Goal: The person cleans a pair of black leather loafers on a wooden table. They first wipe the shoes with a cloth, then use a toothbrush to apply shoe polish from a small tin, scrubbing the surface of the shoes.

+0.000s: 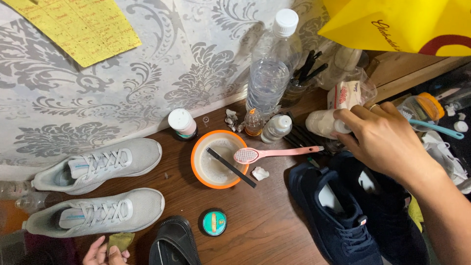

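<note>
The right hand (387, 142) reaches in over the right side of the wooden surface (265, 221), its fingers (351, 120) curled around the end of a small white plastic bottle (324, 123) that lies on its side near the back edge. A ring shows on one finger. The left hand (105, 254) is at the front edge, only partly in view, its fingers pinched on a small olive-green cloth (120, 240).

Just left of the white bottle, a pink brush (274, 153) rests with its bristled head on the rim of an orange bowl (196, 169) that holds cloudy liquid; a black stick-like tool (230, 168) lies across the bowl too. Behind the bowl, along the back edge, stand a white-capped jar (182, 123), a small amber bottle (253, 122), a small clear bottle (276, 128) and a tall clear water bottle (271, 64). A crumpled white scrap (260, 173) lies just right of the bowl.

Below the right hand sits a pair of dark navy sneakers (338, 216), at the front right of the surface. At the left side a pair of light grey sneakers (98, 189) lies side by side, toes pointing right. Near the front edge are a round black tin with a teal label (214, 222) and, just left of it, a black slipper (174, 243). A teal toothbrush (436, 128) lies at the far right, beyond the right hand.
</note>
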